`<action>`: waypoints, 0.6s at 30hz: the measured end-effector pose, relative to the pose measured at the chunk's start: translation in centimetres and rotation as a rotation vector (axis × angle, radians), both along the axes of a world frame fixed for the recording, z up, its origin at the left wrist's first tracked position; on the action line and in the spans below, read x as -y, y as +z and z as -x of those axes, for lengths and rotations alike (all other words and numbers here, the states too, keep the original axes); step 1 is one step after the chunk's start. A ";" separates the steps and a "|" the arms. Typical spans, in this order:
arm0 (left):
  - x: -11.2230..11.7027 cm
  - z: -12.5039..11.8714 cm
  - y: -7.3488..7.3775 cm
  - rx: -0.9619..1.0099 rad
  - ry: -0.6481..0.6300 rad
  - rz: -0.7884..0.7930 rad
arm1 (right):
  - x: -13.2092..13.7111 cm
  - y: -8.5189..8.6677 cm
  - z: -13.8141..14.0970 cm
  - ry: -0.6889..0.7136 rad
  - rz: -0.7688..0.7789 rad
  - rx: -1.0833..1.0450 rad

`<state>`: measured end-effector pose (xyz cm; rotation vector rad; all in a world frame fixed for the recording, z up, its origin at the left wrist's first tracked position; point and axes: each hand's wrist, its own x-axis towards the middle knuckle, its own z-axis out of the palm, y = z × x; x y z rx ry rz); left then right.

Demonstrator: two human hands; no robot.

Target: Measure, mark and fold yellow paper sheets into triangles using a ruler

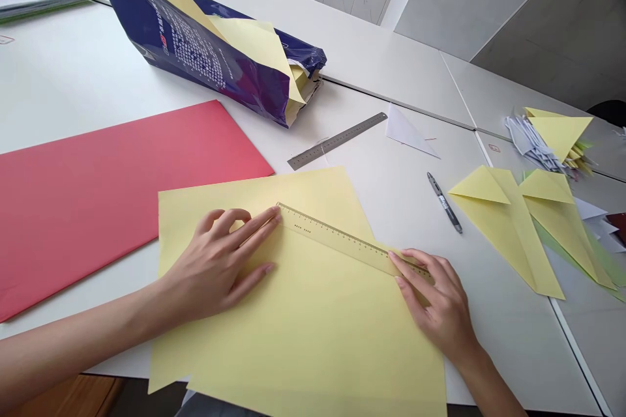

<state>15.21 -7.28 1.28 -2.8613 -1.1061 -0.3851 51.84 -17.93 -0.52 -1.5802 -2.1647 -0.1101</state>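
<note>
A large sheet of pale yellow paper lies on the white table, and a clear plastic ruler rests across it at a slant. My left hand presses on the paper, with its fingertips at the ruler's left end. At the ruler's right end, my right hand holds it down against the sheet. Both hands touch the ruler and the paper beneath it. A lower corner of the sheet sticks out past the table's near edge.
A red paper sheet lies to the left, and a torn navy bag holds yellow sheets beyond it. Also present are a steel ruler, a black marker, a white paper triangle, and several folded yellow paper pieces at right.
</note>
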 end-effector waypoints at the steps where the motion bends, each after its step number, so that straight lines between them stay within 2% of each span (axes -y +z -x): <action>1: 0.0 0.0 0.0 -0.004 0.001 0.001 | 0.0 0.0 0.0 -0.002 0.000 -0.005; 18: -0.1 -0.1 0.1 -0.034 0.040 0.043 | -0.2 0.0 -0.3 -0.013 -0.013 -0.104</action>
